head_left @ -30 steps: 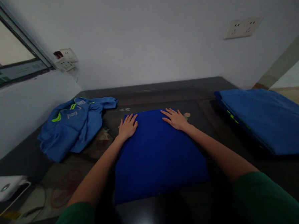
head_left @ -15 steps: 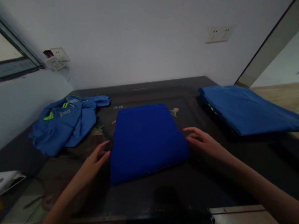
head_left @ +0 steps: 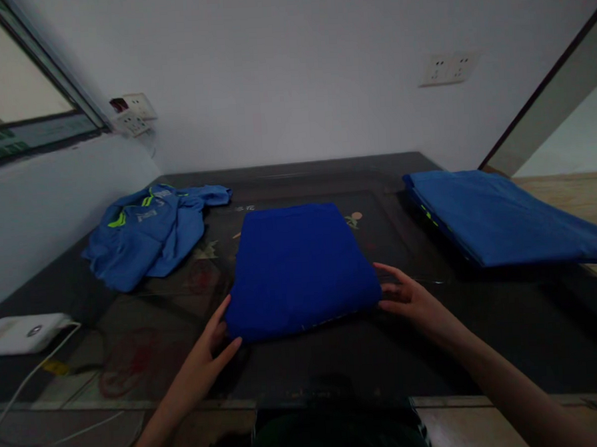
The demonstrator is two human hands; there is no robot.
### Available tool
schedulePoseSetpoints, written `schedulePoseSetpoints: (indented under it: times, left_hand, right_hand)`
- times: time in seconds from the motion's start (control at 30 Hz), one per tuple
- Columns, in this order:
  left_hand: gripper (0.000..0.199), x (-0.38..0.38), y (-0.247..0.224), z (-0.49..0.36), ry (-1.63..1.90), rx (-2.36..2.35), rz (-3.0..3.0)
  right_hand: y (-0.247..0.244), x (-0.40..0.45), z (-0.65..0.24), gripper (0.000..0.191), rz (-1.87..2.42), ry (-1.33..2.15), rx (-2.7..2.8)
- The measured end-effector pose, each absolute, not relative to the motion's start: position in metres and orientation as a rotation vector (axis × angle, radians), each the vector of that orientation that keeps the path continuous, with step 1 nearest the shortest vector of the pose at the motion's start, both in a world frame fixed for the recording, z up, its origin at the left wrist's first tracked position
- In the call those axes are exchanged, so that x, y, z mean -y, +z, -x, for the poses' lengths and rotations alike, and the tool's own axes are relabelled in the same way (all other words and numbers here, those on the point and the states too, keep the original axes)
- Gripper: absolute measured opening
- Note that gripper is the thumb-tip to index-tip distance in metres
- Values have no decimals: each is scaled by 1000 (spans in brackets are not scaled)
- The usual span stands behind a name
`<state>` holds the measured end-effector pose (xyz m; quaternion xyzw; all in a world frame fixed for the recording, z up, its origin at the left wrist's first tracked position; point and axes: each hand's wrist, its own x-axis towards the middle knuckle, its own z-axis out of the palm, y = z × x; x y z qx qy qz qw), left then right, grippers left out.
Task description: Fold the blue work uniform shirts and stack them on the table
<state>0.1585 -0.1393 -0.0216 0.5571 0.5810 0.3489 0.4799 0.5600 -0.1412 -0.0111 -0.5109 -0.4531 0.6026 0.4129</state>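
A folded royal-blue garment (head_left: pixel 301 267) lies flat in the middle of the dark table, its near edge slightly uneven. At its near left corner, my left hand (head_left: pixel 210 355) has the corner between thumb and fingers. Beside the near right corner is my right hand (head_left: pixel 415 304), its fingers apart and their tips at the garment's side edge. How far the fingertips reach underneath is hidden.
A crumpled blue shirt (head_left: pixel 149 231) with yellow-green trim lies at the left. Folded blue clothing (head_left: pixel 498 220) lies at the right, overhanging the table (head_left: pixel 336 375). A white device (head_left: pixel 27 333) with a cable sits at the left front. Behind stands a wall (head_left: pixel 281 84).
My left hand has closed in on the near left corner, which now looks pushed in and rounded. My right hand has come nearer the right edge. The view has shifted slightly left.
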Motion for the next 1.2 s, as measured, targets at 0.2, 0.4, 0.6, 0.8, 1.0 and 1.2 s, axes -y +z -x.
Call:
schedulePoseSetpoints:
  times: [0.2,0.4,0.6,0.8,1.0,1.2]
  left_hand:
    - [95,140,-14,-170,839,-1475,-1364]
    - [86,138,0,-172,1068,-1540,-1199]
    - [82,141,-12,-161,1002,-1669,-1235]
    - [79,144,-24,-157,890,-1626,-1390]
    - [67,139,-19,-170,831,-1800,-1523]
    - [54,139,-27,-164,691,-1945,-1776]
  right_hand:
    - [-24,135,-558,34,1425,1363,1309]
    - [-10,121,-568,29,1437,1328,1430]
    - [0,121,-573,26,1419,1336,1689]
    - [-4,141,-571,26,1462,1192,1753]
    - [-10,144,-563,24,1574,1247,1611]
    - [-14,142,-568,23,1727,1150,1631]
